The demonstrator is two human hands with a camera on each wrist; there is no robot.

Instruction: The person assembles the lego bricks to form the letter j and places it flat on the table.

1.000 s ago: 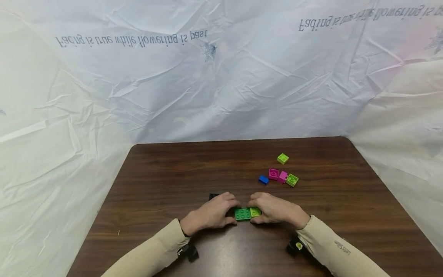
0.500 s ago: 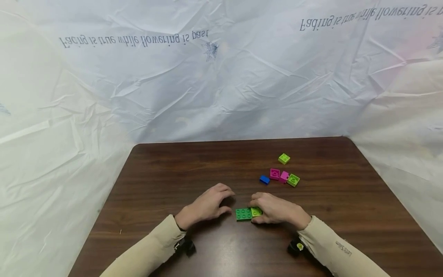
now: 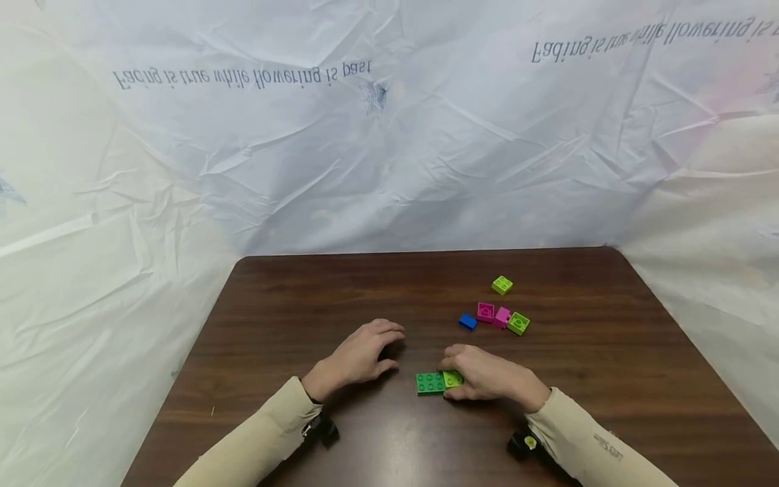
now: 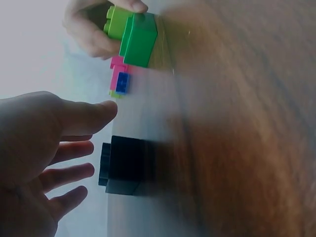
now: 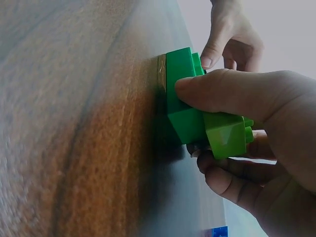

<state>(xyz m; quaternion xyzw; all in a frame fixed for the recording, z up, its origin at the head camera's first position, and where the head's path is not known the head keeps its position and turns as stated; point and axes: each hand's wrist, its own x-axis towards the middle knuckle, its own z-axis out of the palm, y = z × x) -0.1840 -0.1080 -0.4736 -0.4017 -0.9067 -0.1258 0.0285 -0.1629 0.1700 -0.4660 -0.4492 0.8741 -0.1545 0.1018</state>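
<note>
My right hand (image 3: 489, 375) grips a stack of two toy building bricks near the middle of the table. The lower brick is dark green (image 3: 429, 383); a lime green brick (image 5: 226, 136) sits on its right end and sticks out past it. In the right wrist view the thumb lies along the green side, with curled fingers on the far side. To the left, my left hand (image 3: 359, 355) hovers with spread fingers and holds nothing. A black brick (image 4: 127, 165) stands studs up just in front of those fingers in the left wrist view; the hand hides it from the head view.
Behind my right hand lie a blue brick (image 3: 468, 321), two pink bricks (image 3: 485, 311) and an upturned lime brick (image 3: 518, 323), close together. Farther back is another lime brick (image 3: 502, 285). A white printed sheet (image 3: 389, 169) hangs behind the dark wooden table (image 3: 292, 291).
My left hand has drawn away leftward from the green brick's end and its fingers have spread. The black brick, partly visible earlier, is now hidden from the head view. My right hand keeps its grip.
</note>
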